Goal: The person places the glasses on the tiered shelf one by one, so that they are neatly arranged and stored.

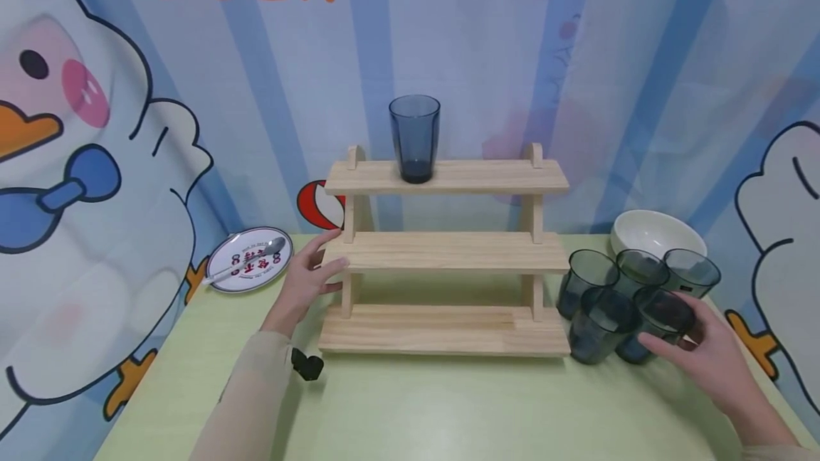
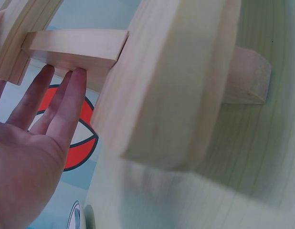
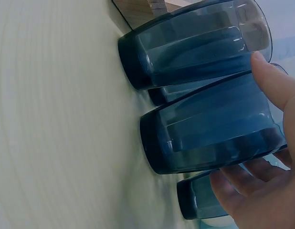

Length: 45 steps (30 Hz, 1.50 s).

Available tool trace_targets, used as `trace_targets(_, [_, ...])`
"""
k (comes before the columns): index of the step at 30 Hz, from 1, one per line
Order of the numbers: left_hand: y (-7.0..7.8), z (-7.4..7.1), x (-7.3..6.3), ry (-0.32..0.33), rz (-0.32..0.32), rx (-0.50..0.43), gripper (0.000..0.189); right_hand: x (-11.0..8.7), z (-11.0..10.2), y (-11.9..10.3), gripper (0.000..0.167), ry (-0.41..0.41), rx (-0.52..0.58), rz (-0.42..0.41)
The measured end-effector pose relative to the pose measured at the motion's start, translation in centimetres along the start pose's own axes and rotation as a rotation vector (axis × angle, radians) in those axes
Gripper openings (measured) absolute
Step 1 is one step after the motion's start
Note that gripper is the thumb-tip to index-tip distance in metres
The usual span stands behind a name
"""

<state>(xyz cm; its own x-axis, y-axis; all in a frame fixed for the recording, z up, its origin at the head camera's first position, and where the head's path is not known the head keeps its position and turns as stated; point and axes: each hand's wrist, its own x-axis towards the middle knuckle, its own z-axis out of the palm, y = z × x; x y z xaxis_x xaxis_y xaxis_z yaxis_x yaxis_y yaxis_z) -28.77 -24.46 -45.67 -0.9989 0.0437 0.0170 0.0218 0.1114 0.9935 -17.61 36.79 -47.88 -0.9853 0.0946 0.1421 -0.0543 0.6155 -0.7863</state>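
A three-tier wooden rack point(image 1: 445, 251) stands on the table with one dark blue glass point(image 1: 415, 139) upright on its top tier. My left hand point(image 1: 306, 277) holds the left end of the middle tier; the left wrist view shows its fingers point(image 2: 66, 109) against the upright beneath. Several similar glasses point(image 1: 589, 279) stand close together to the right of the rack. My right hand point(image 1: 714, 354) grips the front right glass point(image 1: 660, 319) near its rim, thumb on one side and fingers on the other. In the right wrist view that glass point(image 3: 209, 129) is upright among its neighbours.
A white bowl point(image 1: 653, 230) sits behind the glasses. At the back left lies an oval plate point(image 1: 237, 279) with red characters and a spoon point(image 1: 259, 255) across it. A printed curtain point(image 1: 461, 55) hangs behind the table.
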Motion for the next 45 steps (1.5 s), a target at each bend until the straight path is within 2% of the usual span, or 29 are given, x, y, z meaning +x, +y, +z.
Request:
trace_targets(8, [-0.1, 0.0, 0.0, 0.002, 0.004, 0.001, 0.066, -0.1, 0.6, 0.7, 0.083, 0.013, 0.084, 0.001])
trace_targets(14, [-0.3, 0.0, 0.2, 0.005, 0.007, -0.003, 0.064, -0.3, 0.9, 0.7, 0.084, 0.048, 0.075, 0.04])
trace_targets(24, [-0.2, 0.0, 0.2, 0.005, 0.01, 0.005, 0.066, -0.6, 0.9, 0.4, 0.083, 0.108, 0.064, 0.047])
trace_targets(31, [-0.2, 0.0, 0.0, 0.009, 0.01, 0.002, 0.064, -1.3, 0.8, 0.6, 0.088, 0.133, 0.035, 0.13])
trace_targets(35, [-0.2, 0.0, 0.0, 0.008, 0.015, -0.01, 0.064, -1.7, 0.7, 0.1, 0.095, 0.177, 0.016, 0.177])
trace_targets(38, [-0.3, 0.0, 0.0, 0.006, 0.015, -0.02, 0.064, -2.1, 0.3, -0.5, 0.094, 0.213, 0.014, 0.158])
trace_targets(45, [-0.2, 0.0, 0.0, 0.008, 0.013, -0.008, 0.064, -2.9, -1.4, -1.9, 0.083, 0.277, 0.052, 0.037])
